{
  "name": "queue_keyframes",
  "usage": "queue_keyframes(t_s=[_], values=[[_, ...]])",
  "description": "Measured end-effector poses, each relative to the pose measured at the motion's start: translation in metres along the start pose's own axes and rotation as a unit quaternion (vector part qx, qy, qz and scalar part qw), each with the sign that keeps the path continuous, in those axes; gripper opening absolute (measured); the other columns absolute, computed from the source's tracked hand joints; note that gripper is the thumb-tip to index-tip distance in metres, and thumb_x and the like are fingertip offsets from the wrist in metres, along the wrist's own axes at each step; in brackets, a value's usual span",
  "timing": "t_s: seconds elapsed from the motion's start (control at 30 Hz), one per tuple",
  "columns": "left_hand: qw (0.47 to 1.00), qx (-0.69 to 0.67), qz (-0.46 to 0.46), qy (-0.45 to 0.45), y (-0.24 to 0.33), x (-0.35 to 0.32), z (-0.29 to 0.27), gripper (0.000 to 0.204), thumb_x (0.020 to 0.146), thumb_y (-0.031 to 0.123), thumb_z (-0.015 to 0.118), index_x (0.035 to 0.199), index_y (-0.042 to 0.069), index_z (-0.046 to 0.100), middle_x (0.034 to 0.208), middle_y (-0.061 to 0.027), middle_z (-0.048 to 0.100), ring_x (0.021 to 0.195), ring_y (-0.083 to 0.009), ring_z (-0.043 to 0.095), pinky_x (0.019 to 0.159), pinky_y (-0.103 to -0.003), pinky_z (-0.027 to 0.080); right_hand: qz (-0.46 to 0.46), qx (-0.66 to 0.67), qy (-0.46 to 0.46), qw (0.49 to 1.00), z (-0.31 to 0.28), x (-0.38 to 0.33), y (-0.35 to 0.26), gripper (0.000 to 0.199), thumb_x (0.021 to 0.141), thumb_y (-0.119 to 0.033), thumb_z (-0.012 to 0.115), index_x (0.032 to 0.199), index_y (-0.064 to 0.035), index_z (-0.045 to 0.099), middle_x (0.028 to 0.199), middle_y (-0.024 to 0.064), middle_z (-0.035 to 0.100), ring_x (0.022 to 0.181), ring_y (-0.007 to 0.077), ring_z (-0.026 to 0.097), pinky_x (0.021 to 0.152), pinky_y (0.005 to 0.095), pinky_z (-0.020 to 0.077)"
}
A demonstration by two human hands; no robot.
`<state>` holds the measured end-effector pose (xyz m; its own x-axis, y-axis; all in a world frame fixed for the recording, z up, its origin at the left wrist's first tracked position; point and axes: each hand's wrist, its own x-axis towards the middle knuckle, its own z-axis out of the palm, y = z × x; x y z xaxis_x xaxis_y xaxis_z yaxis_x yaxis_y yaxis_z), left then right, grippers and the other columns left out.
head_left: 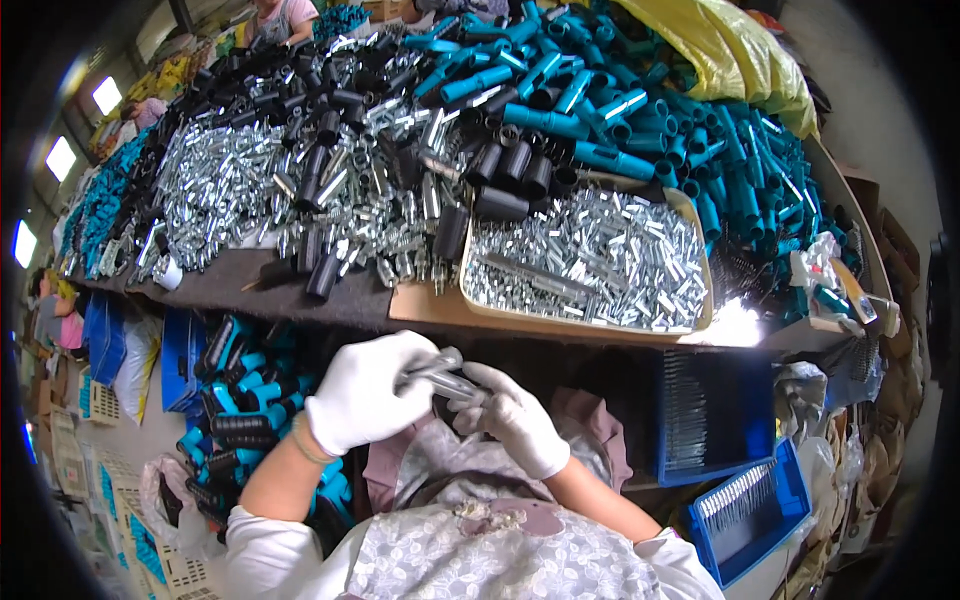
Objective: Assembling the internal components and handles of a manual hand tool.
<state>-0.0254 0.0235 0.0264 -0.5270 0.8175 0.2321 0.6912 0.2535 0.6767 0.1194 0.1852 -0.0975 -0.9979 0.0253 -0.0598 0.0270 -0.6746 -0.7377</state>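
My left hand [368, 392], in a white glove, is closed, its fingertips pinching a shiny metal rod-like part [450, 385] in front of my lap. From the other side, my gloved right hand [515, 420] closes on the lower right end of the metal parts. Two slim cylindrical pieces seem to lie side by side between the hands; my fingers hide their ends. Just beyond the hands, on the bench edge, stands a cream tray [590, 322] heaped with small silver metal pieces [600, 255].
Teal tubes [610, 160] and black sleeves [500, 203] pile across the bench, with loose silver parts [215, 185] at left. Blue bins [720, 465] holding rows of thin metal pieces stand low right. Black-and-teal handles [250, 410] lie low left. Another person [285, 20] is at the far side.
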Motion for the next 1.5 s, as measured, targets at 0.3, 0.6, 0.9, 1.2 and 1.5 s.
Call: queue_keyframes(t_s=[0.3, 0.6, 0.9, 1.2, 1.5], values=[[0.992, 0.105, -0.017, -0.06, -0.017, -0.018, 0.031, 0.025, 0.082, 0.028, 0.073, 0.1, 0.012, 0.065, 0.083, -0.0086, 0.066, 0.073, -0.0298, 0.068, 0.064, -0.039, 0.054, 0.011, -0.081, 0.101, 0.991, -0.02, -0.023, -0.001, 0.037, 0.097, -0.018, 0.062, 0.127, 0.0029, 0.058, 0.105, 0.0063, 0.067, 0.09, 0.0115, 0.06, 0.083, 0.0258, 0.0496], [0.962, 0.206, 0.154, -0.093, 0.021, 0.003, 0.036, 0.049, 0.072, 0.025, 0.077, 0.116, 0.009, 0.062, 0.097, -0.0092, 0.063, 0.093, -0.0299, 0.062, 0.081, -0.039, 0.053, 0.046, -0.105, 0.061, 0.992, -0.01, -0.015, -0.004, 0.041, 0.1, -0.023, 0.061, 0.13, 0.0025, 0.056, 0.105, 0.0058, 0.064, 0.088, 0.0111, 0.058, 0.083, 0.0265, 0.0489], [0.981, -0.171, 0.075, 0.043, -0.017, -0.02, 0.06, 0.049, 0.078, 0.031, 0.084, 0.111, 0.001, 0.066, 0.108, -0.0135, 0.065, 0.095, -0.0274, 0.064, 0.084, -0.036, 0.052, 0.046, 0.082, -0.018, 0.995, 0.015, -0.003, -0.024, 0.063, 0.096, -0.046, 0.064, 0.134, 0.003, 0.052, 0.097, 0.0059, 0.064, 0.082, 0.0119, 0.059, 0.076, 0.0268, 0.0489], [0.997, -0.035, 0.027, 0.059, 0.011, -0.028, 0.034, 0.036, 0.067, 0.006, 0.083, 0.098, 0.002, 0.065, 0.096, -0.0124, 0.064, 0.082, -0.0251, 0.065, 0.075, -0.033, 0.053, -0.377, -0.757, 0.176, 0.504, 0.016, 0.075, -0.158, 0.012, 0.081, -0.015, 0.073, 0.091, -0.0091, 0.07, 0.088, 0.0102, 0.063, 0.082, 0.0312, 0.061, 0.072, 0.0392, 0.0519], [0.961, -0.229, -0.109, 0.114, 0.006, -0.036, 0.045, 0.027, 0.085, 0.003, 0.07, 0.11, 0.001, 0.061, 0.094, -0.0067, 0.069, 0.082, -0.0133, 0.065, 0.078, -0.027, 0.052, -0.169, -0.89, 0.158, 0.394, 0.013, 0.126, -0.169, 0.026, 0.076, -0.028, 0.077, 0.086, -0.0052, 0.072, 0.097, 0.0174, 0.064, 0.095, 0.0348, 0.062, 0.079, 0.0439, 0.0535]])
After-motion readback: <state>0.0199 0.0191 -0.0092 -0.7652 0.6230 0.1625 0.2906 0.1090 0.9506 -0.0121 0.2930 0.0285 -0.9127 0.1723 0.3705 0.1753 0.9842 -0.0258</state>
